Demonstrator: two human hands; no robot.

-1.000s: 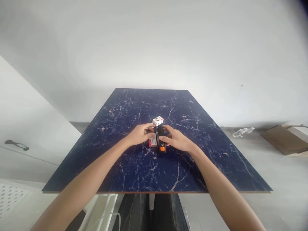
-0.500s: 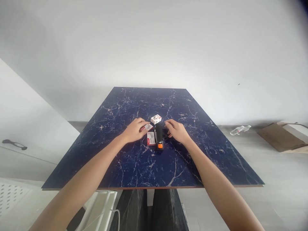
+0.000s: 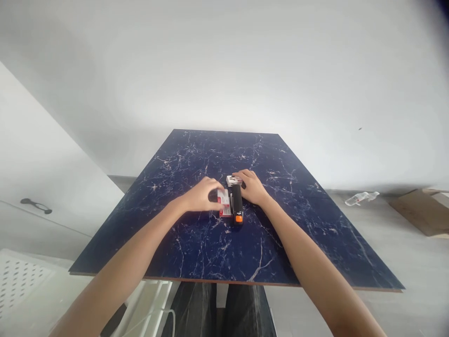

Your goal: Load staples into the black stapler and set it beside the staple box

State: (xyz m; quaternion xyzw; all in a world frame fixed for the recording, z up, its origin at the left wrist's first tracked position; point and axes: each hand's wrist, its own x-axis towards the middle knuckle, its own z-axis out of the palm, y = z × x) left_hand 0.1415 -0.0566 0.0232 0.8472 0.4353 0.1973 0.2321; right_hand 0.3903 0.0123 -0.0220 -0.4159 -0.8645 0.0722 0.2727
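Single head view, looking forward-down over table [image 3: 196, 243], mid-range.

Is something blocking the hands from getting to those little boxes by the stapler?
Nothing visible does. The left hand touches the red-and-white box, and the right hand touches the small white box. The black stapler lies between the hands, beside both boxes, not in the way.
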